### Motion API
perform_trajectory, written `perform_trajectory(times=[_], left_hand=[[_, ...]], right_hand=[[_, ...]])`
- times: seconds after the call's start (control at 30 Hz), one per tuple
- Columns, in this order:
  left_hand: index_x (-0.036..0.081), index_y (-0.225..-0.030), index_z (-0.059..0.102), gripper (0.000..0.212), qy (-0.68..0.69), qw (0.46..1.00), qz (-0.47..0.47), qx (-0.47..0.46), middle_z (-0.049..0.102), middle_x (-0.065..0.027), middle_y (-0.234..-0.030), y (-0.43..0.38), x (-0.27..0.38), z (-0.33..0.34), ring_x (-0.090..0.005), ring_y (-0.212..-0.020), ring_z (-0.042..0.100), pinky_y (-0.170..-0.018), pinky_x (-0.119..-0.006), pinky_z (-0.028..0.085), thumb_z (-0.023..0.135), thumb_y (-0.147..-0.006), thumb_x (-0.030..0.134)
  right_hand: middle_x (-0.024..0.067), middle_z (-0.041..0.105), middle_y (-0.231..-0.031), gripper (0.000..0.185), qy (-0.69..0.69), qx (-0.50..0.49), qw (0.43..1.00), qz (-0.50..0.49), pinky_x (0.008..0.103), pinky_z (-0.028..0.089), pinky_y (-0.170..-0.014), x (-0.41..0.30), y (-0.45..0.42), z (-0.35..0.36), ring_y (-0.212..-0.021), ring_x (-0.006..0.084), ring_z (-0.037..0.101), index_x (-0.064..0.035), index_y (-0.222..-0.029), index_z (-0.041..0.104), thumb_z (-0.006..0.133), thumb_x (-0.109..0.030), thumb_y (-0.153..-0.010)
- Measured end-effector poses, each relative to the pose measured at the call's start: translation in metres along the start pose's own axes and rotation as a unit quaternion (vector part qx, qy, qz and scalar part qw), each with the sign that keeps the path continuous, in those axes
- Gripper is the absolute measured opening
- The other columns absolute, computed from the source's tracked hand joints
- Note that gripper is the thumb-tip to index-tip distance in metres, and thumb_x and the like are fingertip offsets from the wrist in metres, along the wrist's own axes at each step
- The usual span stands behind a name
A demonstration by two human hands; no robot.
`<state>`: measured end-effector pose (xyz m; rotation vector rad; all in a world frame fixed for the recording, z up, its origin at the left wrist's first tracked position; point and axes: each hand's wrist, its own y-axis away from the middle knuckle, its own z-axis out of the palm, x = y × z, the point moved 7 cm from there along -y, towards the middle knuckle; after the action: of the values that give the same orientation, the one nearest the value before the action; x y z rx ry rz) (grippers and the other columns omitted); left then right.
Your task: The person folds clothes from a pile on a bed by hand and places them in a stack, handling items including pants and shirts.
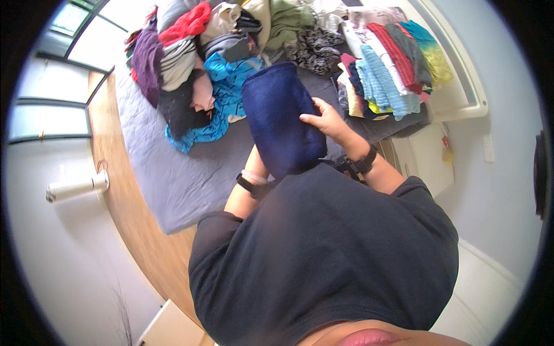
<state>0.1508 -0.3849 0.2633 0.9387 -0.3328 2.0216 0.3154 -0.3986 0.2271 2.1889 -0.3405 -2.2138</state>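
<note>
A folded navy blue cloth (281, 112) is held up in front of my chest, above the bed. My right hand (326, 119) grips its right edge, the thumb on the near face. My left hand is hidden behind the cloth; only the forearm and wrist, with a dark band and a pale bracelet, show below its left side. Beyond the cloth lies a loose heap with a bright blue patterned garment (225, 97), a purple garment (148, 65) and a red one (186, 26). To the right are folded clothes, among them a light blue ribbed one (381, 82).
The bed with a grey sheet (186, 177) fills the space before me. A white-framed headboard or panel (465, 106) stands at the right, near the wall. Wooden floor (125, 216) runs along the left, beside windows (52, 119).
</note>
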Motion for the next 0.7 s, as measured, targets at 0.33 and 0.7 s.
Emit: perform_trajectory(times=[0.33,0.7], left_hand=[[0.000,-0.138,0.037,0.044,-0.019,0.996,-0.070,-0.052,0.048,-0.0129,-0.135,0.003,-0.031,-0.018,-0.0235,-0.116,0.052,-0.100,-0.034,0.042,0.037,-0.101,0.023],[0.000,-0.136,0.041,0.045,-0.180,0.980,-0.019,-0.076,0.051,-0.0141,-0.132,-0.016,-0.048,-0.030,-0.0248,-0.114,0.054,-0.100,-0.038,0.043,0.037,-0.101,0.028]], right_hand=[[0.0138,0.051,-0.132,0.063,-0.358,-0.137,0.912,0.146,0.0356,0.037,-0.105,-0.011,0.038,0.041,-0.121,0.0236,0.049,0.0008,-0.136,0.040,0.070,-0.011,-0.082],[0.0116,0.063,-0.114,0.048,-0.350,-0.053,0.911,0.210,0.0355,0.050,-0.088,0.016,0.051,0.028,-0.099,0.0198,0.063,0.0012,-0.126,0.052,0.066,-0.019,-0.085]])
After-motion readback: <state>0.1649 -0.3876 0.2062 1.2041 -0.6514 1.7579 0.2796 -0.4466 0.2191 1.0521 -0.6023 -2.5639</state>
